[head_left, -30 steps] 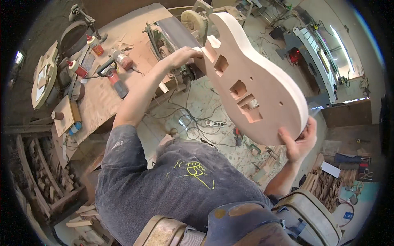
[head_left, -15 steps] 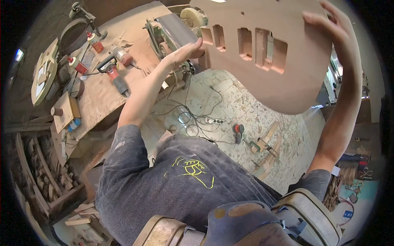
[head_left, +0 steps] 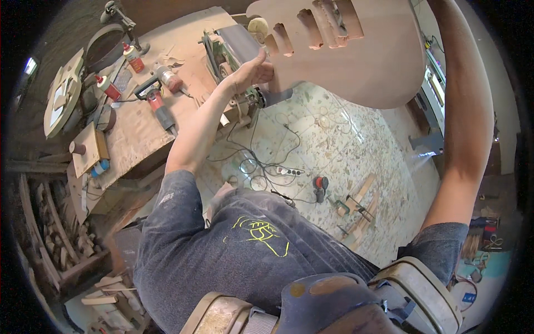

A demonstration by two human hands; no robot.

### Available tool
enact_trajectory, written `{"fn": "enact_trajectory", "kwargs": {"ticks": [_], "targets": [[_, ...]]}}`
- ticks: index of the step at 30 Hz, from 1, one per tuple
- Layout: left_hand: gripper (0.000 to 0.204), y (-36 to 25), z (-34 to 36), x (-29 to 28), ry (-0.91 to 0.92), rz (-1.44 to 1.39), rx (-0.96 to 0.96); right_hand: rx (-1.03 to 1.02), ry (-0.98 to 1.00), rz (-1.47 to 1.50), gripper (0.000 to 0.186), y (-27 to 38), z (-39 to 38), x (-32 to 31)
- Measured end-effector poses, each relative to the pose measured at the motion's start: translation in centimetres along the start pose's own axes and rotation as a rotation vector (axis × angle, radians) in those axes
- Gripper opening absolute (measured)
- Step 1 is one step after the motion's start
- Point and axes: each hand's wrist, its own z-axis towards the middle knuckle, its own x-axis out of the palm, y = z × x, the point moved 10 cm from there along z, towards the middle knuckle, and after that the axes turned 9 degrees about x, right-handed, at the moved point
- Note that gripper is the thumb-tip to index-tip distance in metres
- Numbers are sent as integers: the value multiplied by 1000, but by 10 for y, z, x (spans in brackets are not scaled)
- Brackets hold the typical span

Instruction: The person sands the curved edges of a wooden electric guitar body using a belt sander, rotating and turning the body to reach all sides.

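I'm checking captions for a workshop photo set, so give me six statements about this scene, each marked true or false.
1. The left hand is at the edge of the flat, pale wooden guitar body. True.
2. The right hand shows fully. False: the right hand is out of the picture; only the right arm shows.
3. Several recesses are cut into the guitar body's visible face. True.
4. The red-and-grey power tool with a black handle lies on the floor. False: that power tool lies on the tan wooden bench.
5. The pale, elongated power strip lies on the bench. False: the power strip is on the pale, littered floor.
6. Two red-capped plastic bottles are on the bench. True.
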Motion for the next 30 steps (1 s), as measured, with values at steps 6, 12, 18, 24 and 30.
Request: {"fn": "enact_trajectory", "kwargs": {"ticks": [6, 12, 18, 24, 30], "targets": [[109, 2, -9, -5, -89, 0, -20, 61, -65, -96, 37, -4, -15, -4], [112, -1, 10, 22, 47, 170, 11, 91, -27, 109, 64, -80, -113, -21], [115, 3, -1, 17, 14, 504, 34, 407, -203, 317, 64, -104, -275, 17], [97, 10, 5, -3, 72, 1011, 19, 614, -307, 487, 66, -161, -399, 115], [94, -23, 6, 10, 76, 1111, 240, 703, -394, 605, 72, -189, -449, 207]]}}
